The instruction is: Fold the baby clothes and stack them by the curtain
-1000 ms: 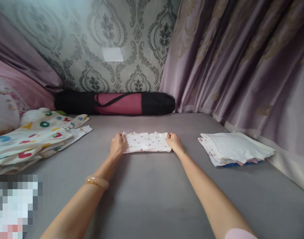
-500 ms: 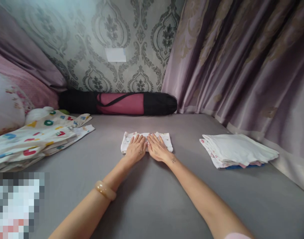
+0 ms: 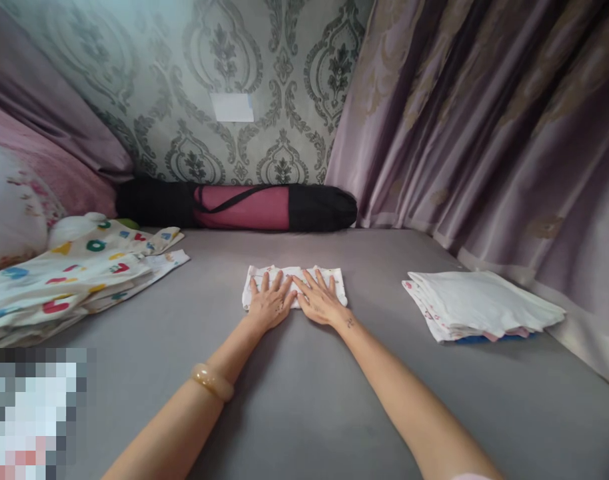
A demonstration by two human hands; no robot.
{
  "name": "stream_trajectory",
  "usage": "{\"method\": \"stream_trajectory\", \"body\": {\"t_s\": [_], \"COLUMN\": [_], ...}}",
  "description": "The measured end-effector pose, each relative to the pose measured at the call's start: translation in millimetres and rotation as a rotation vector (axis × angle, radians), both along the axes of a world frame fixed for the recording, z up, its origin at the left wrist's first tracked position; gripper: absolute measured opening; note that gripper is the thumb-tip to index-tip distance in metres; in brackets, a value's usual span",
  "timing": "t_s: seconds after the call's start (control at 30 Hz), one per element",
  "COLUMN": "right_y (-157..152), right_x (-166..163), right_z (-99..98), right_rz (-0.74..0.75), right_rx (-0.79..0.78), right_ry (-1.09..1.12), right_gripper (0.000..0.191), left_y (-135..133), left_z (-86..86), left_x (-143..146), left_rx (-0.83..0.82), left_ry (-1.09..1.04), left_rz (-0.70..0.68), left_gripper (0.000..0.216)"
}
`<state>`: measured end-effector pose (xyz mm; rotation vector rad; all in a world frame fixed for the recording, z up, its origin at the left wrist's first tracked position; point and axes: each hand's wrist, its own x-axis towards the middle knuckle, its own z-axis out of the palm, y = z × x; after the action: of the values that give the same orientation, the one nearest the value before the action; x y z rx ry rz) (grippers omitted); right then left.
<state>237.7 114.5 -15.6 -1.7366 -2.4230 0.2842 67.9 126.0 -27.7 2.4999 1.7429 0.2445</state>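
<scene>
A small folded white cloth with a fine coloured print (image 3: 336,281) lies on the grey bed sheet (image 3: 304,400) in the middle of the view. My left hand (image 3: 269,300) rests flat on its left half, fingers spread. My right hand (image 3: 320,298) lies flat on its right half, fingers spread too. The two hands are side by side and almost touch. Both palms press down on the cloth and hold nothing. A pale bangle (image 3: 212,382) sits on my left wrist.
A stack of folded white cloths (image 3: 479,305) lies to the right near the purple curtain (image 3: 484,133). Cloths with coloured shapes (image 3: 74,273) lie at the left by pink pillows (image 3: 14,200). A rolled black and pink bag (image 3: 239,207) lies along the patterned wall.
A second ago my hands gripped the two ends of the cloth. They have moved to its middle and flattened, and since then the fingers have spread a little wider.
</scene>
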Motion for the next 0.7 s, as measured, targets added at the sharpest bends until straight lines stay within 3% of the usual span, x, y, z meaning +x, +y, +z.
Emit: {"method": "stream_trajectory", "body": {"t_s": [0.2, 0.33, 0.47, 0.7], "right_y": [2.2, 3.5, 2.8, 5.1], "right_x": [0.5, 9.3, 23.3, 33.4], "right_z": [3.8, 9.1, 3.4, -17.7], "right_rz": [-0.002, -0.047, -0.144, -0.211], "right_rx": [-0.05, -0.046, 0.084, 0.05], "right_ry": [0.027, 0.048, -0.042, -0.048], "right_gripper": [0.057, 0.061, 0.064, 0.068], "left_y": [4.5, 4.1, 2.0, 5.4], "left_z": [10.7, 16.2, 9.1, -3.5], "left_x": [-0.3, -6.8, -16.1, -22.3], "left_rx": [-0.139, -0.029, 0.047, -0.023], "left_ry": [0.0, 0.014, 0.029, 0.007], "left_rz": [0.0, 0.023, 0.129, 0.161], "left_gripper": [0.06, 0.056, 0.058, 0.063]}}
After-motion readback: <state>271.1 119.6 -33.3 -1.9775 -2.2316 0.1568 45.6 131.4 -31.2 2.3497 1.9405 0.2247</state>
